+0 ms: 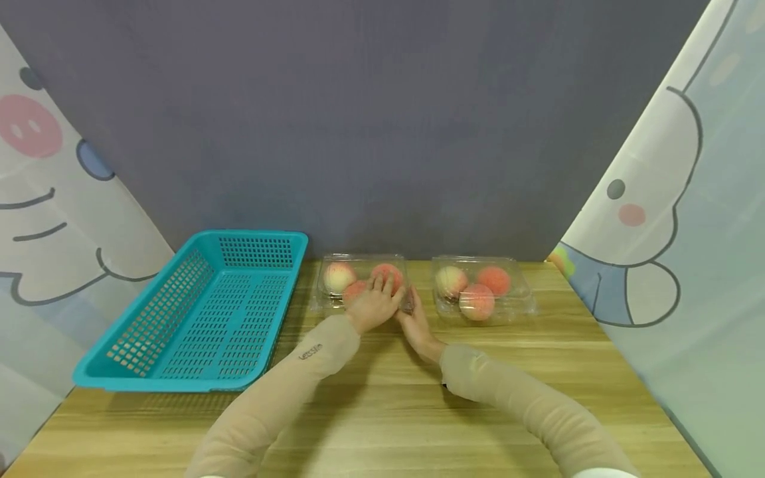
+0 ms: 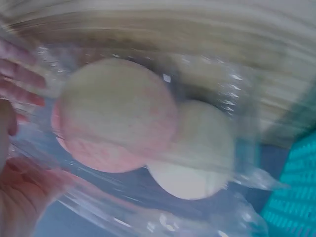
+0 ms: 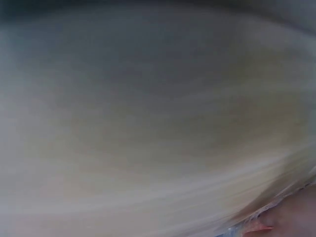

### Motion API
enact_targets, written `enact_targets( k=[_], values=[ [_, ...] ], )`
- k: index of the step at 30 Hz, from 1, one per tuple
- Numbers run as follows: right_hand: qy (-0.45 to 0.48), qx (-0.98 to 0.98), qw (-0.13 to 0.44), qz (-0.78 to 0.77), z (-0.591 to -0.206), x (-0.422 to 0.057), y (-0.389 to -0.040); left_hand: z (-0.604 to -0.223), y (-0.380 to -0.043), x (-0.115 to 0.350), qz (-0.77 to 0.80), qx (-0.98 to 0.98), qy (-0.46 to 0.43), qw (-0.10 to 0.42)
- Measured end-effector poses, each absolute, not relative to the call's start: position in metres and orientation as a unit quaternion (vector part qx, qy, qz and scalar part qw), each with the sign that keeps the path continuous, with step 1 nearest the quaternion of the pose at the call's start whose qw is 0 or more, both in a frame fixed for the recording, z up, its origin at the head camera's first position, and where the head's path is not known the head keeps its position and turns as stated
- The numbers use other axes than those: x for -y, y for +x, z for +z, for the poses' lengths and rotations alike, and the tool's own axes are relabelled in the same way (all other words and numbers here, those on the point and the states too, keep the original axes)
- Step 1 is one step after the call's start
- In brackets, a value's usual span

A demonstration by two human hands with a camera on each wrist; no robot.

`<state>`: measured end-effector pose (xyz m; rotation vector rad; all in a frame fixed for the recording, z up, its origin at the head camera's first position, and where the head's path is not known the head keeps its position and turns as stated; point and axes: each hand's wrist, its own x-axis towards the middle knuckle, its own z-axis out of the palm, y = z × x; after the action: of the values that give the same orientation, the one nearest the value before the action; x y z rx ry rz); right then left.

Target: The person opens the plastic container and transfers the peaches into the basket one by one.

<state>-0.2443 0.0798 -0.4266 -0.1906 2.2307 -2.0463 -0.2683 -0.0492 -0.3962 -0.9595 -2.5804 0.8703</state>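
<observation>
A clear plastic clamshell box (image 1: 327,299) with a pale peach (image 1: 339,277) and two redder peaches inside stands at the middle of the table's back. My left hand (image 1: 373,309) lies over its right half, with the fingers spread on the lid above a red peach (image 1: 382,268). At the box's right end my right hand (image 1: 416,330) touches the side with its fingers extended upward. The left wrist view shows the peaches (image 2: 118,113) through the shiny plastic, with parts of hands at the left edge. The right wrist view is mostly blurred, a bit of hand (image 3: 291,215) in its corner.
A second clear box (image 1: 518,309) holding three peaches (image 1: 477,302) stands to the right. On the left is a turquoise slotted basket (image 1: 239,312) with nothing in it. A grey panel (image 1: 382,133) rises behind the wooden table (image 1: 382,425), with cartoon-printed sheets (image 1: 633,265) at both sides.
</observation>
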Motion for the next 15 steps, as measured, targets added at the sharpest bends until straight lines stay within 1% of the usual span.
enact_targets(
  k=[3,6,15],
  values=[
    [-0.058,-0.733,0.037,-0.677,-0.4264,-0.078,-0.2442,-0.3966,-0.2664,0.0459,0.308,0.881,-0.329,0.143],
    [-0.054,-0.736,0.028,-0.674,-0.4267,-0.0771,-0.2441,-0.398,-0.2655,0.0445,0.295,0.887,-0.324,0.146],
    [-0.066,-0.732,0.066,-0.675,-0.4281,-0.0794,-0.2453,-0.3979,-0.2688,0.0489,0.299,0.884,-0.326,0.15]
  ],
)
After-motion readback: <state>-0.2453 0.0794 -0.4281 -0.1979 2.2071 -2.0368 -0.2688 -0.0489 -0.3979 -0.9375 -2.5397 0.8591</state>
